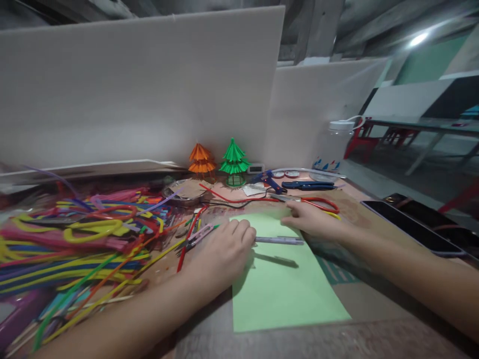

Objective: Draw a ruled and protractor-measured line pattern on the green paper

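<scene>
My left hand (231,252) is closed around a slim grey pen (279,240), whose end sticks out to the right. Beneath the pen lies a light green sheet of paper (288,299), with the pen's shadow across it. At the sheet's upper right edge, my right hand (309,219) has its thumb and fingers bent around the paper; some fingertips are hidden. Left of my left hand is a pink craft knife (201,235). Orange-handled scissors (321,203) lie just beyond my right hand.
Bundles of coloured pipe cleaners (75,259) crowd the left side. An orange paper tree (202,160) and a green one (234,162) stand at the back, near a blue glue gun (267,180). A bottle (333,144) and a phone (411,227) are on the right.
</scene>
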`<state>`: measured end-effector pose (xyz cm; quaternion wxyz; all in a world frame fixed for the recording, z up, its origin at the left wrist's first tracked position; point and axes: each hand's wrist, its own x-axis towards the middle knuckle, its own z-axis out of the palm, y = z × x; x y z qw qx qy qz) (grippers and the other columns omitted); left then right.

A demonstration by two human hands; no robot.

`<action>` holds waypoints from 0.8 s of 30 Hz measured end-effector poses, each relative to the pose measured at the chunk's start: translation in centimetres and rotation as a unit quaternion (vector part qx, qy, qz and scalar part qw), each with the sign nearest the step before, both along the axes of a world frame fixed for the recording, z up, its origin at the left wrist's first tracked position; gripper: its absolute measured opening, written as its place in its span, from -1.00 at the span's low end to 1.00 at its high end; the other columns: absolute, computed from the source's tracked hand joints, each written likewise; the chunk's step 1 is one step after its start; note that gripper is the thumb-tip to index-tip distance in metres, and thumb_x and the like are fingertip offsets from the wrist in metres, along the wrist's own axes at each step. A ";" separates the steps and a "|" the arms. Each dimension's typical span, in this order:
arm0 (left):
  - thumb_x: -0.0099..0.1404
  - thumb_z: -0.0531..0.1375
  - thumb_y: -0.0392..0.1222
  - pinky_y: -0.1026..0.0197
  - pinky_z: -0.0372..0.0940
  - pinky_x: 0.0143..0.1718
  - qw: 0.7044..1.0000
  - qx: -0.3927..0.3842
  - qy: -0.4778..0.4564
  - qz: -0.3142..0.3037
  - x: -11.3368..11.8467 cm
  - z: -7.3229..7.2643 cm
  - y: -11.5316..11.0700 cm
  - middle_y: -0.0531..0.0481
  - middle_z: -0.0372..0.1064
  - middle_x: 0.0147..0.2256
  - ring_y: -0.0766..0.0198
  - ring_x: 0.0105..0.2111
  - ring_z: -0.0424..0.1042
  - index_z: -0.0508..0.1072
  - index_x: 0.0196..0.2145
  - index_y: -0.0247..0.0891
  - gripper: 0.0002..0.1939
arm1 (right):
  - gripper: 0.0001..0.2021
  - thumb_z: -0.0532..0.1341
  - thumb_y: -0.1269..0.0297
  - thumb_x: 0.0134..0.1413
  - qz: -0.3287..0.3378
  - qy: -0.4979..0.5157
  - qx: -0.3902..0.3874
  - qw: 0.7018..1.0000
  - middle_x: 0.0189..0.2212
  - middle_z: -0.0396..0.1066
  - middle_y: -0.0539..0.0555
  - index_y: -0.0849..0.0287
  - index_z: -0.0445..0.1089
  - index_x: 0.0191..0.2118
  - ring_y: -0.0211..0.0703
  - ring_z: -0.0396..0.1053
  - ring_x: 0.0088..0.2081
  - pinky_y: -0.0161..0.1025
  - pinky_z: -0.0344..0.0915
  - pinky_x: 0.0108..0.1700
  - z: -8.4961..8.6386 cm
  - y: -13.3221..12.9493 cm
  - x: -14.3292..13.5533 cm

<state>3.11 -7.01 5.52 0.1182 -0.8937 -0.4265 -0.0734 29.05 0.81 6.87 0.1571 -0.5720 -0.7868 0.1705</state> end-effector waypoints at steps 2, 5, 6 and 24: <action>0.46 0.07 -0.43 -0.01 0.35 -0.10 1.000 0.006 0.014 0.010 0.4 0.3 -0.5 -0.17 0.42 -0.11 0.00 -0.15 0.40 0.42 -0.04 -0.29 -0.79 | -0.86 0.22 0.17 0.21 -0.006 0.018 -0.038 0.999 -0.53 0.44 -0.01 0.11 0.41 -0.24 -0.14 0.39 -0.60 -0.23 0.22 -0.57 -0.4 -1.5 1.0; 0.45 0.10 -0.42 0.04 0.35 -0.13 0.999 0.001 0.033 0.016 1.0 0.2 -0.7 -0.14 0.42 -0.15 0.05 -0.18 0.41 0.43 -0.06 -0.30 -0.82 | -0.72 0.16 0.10 0.23 -0.004 0.043 -0.029 0.999 -0.50 0.46 0.04 0.11 0.42 -0.04 -0.05 0.43 -0.52 -0.17 0.32 -0.48 -1.1 -2.9 2.3; 0.46 0.12 -0.40 0.05 0.35 -0.13 0.999 0.000 0.035 0.018 1.1 0.1 -0.7 -0.11 0.42 -0.16 0.07 -0.18 0.42 0.43 -0.07 -0.30 -0.84 | -0.63 0.17 0.08 0.22 -0.004 0.043 0.004 0.999 -0.43 0.48 0.08 0.12 0.41 0.06 0.00 0.47 -0.44 -0.13 0.38 -0.40 -1.2 -3.1 2.6; 0.61 0.02 -0.20 -0.03 0.38 -0.09 0.989 0.040 -0.098 -0.101 0.2 -1.5 -0.5 -0.15 0.47 -0.13 0.00 -0.12 0.44 0.46 0.02 -0.23 -0.76 | -0.45 -0.04 -0.08 0.45 -0.033 0.508 -0.106 0.854 -0.55 0.26 0.04 0.05 0.13 -0.57 -0.17 0.24 -0.51 -0.16 0.32 -0.36 1.9 -5.0 -1.5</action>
